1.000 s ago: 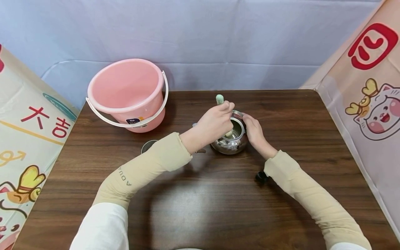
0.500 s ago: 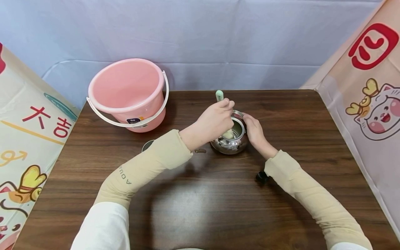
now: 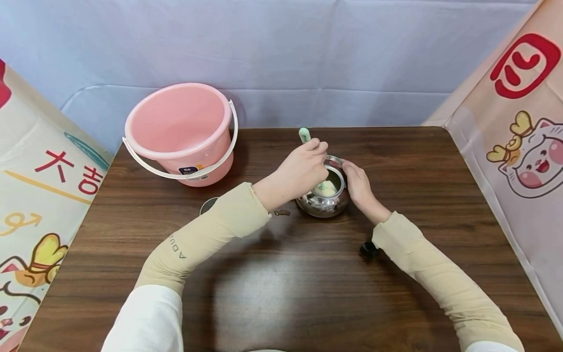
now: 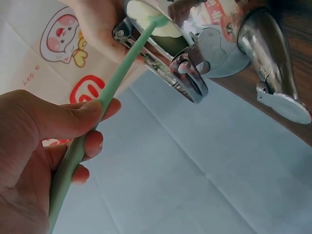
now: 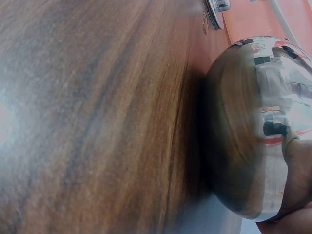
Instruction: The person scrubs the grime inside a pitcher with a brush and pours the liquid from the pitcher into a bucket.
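My left hand (image 3: 303, 171) pinches the pale green handle of a cleaning brush (image 4: 117, 80) between thumb and fingers. Its pale yellow, sponge-like head (image 3: 326, 188) sits inside the mouth of a shiny steel teapot (image 3: 323, 209). On the teapot's right side my right hand (image 3: 358, 185) grips the body near the rim, and the right wrist view has its fingers (image 5: 298, 178) against the curved wall. The left wrist view brings out the teapot's spout (image 4: 270, 53) with a small flap at its tip, and a hinged metal handle (image 4: 187, 80) beside the mouth.
A pink bucket (image 3: 211, 164) with a white handle stands at the back left of the wooden table (image 3: 334, 293). The left sleeve partly covers a round dark object (image 3: 207, 204). A small brown patch (image 3: 282, 212) lies left of the teapot. Something black (image 3: 368, 250) is under the right wrist.
The brush's top end has risen slightly and tipped left, and its head now shows more fully in the teapot's mouth. The right hand and teapot have stayed in place.
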Available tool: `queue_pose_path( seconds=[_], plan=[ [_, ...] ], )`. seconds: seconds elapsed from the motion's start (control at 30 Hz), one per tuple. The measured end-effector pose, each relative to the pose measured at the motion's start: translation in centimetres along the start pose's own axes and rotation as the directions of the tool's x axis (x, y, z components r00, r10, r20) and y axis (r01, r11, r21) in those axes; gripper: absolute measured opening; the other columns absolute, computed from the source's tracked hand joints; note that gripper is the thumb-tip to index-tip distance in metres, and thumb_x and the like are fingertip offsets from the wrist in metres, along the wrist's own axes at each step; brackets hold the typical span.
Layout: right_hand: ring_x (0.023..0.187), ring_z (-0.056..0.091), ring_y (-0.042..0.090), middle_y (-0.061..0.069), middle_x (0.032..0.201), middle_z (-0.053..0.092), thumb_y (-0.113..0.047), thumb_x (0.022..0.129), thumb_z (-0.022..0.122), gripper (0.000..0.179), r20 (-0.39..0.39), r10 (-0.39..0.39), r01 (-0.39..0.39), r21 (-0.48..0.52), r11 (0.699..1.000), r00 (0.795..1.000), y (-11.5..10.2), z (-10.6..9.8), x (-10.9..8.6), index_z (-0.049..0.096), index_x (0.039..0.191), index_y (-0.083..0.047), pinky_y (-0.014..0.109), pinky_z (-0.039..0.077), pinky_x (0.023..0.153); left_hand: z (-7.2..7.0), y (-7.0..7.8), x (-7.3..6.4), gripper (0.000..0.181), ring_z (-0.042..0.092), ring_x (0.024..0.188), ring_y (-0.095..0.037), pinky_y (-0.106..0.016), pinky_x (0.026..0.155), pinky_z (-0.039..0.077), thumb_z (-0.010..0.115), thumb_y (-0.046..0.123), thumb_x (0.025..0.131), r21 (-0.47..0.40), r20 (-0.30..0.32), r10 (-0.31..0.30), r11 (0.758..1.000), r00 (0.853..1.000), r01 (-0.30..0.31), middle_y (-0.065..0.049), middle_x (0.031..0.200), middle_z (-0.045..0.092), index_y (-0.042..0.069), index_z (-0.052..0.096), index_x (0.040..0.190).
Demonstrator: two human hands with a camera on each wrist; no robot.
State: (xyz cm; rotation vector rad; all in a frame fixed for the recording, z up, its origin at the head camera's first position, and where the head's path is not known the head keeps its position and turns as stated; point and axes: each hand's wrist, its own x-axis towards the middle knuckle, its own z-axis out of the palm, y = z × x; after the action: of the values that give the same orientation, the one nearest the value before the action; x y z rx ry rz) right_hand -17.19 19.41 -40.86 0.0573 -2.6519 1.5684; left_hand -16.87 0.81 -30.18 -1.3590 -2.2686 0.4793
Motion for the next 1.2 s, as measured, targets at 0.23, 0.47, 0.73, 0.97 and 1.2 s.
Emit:
queue_pose_path(
  seconds=[0.23, 0.47, 0.73, 0.97, 1.2],
  plan=[
    [0.125, 0.04, 0.028, 0.02, 0.129, 0.049, -0.023, 0.098, 0.026, 0.046, -0.01, -0.012, 0.012, 0.013, 1.0, 1.0, 0.1, -0.1, 0.0, 0.049, 0.126, 0.005, 0.036, 0.027, 0.105, 0.3, 0.2, -0.1, 0.03, 0.039, 0.083, -0.019, -0.029, 0.082, 0.025, 0.053, 0.011, 0.086, -0.003, -0.037, -0.025, 1.0, 0.999, 0.025, 0.0, 0.076, 0.062, 0.023, 0.065, 0.062],
    [0.125, 0.04, 0.027, 0.019, 0.13, 0.049, -0.025, 0.098, 0.025, 0.047, 0.0, -0.011, 0.011, 0.017, 1.0, 1.0, 0.1, -0.1, -0.1, 0.049, 0.127, 0.003, 0.036, 0.028, 0.105, 0.9, 0.4, -0.2, 0.026, 0.039, 0.082, -0.02, -0.03, 0.082, 0.026, 0.051, 0.006, 0.084, 0.005, -0.075, -0.076, 0.997, 0.994, 0.076, 0.0, 0.074, 0.059, 0.016, 0.067, 0.067],
    [0.126, 0.038, 0.029, 0.02, 0.132, 0.046, -0.025, 0.098, 0.024, 0.048, 0.003, 0.009, -0.009, 0.008, 1.0, 1.0, 0.1, -0.1, 0.1, 0.047, 0.129, 0.003, 0.038, 0.027, 0.105, 1.2, 0.6, -0.1, 0.027, 0.037, 0.082, -0.02, -0.03, 0.081, 0.025, 0.047, 0.005, 0.086, 0.063, -0.102, -0.104, 0.992, 0.989, 0.11, 0.0, 0.072, 0.057, 0.014, 0.066, 0.069],
    [0.124, 0.04, 0.028, 0.021, 0.128, 0.049, -0.021, 0.098, 0.026, 0.046, -0.017, -0.006, 0.006, 0.034, 0.999, 1.0, 0.1, 0.0, 0.1, 0.05, 0.125, 0.007, 0.035, 0.027, 0.105, 0.9, 0.8, -0.2, 0.029, 0.037, 0.082, -0.018, -0.029, 0.082, 0.024, 0.045, 0.003, 0.087, 0.153, -0.094, -0.078, 0.984, 0.993, 0.092, -0.001, 0.076, 0.06, 0.013, 0.07, 0.075],
    [0.124, 0.041, 0.026, 0.018, 0.13, 0.049, -0.021, 0.096, 0.026, 0.046, -0.012, 0.015, -0.015, -0.005, 1.0, 1.0, -0.1, 0.0, 0.1, 0.05, 0.127, 0.002, 0.037, 0.029, 0.103, 0.5, 1.1, -0.2, 0.033, 0.038, 0.086, -0.018, -0.028, 0.083, 0.022, 0.046, 0.006, 0.088, 0.235, -0.048, -0.049, 0.97, 0.998, 0.059, 0.001, 0.079, 0.062, 0.02, 0.067, 0.067]
  ],
)
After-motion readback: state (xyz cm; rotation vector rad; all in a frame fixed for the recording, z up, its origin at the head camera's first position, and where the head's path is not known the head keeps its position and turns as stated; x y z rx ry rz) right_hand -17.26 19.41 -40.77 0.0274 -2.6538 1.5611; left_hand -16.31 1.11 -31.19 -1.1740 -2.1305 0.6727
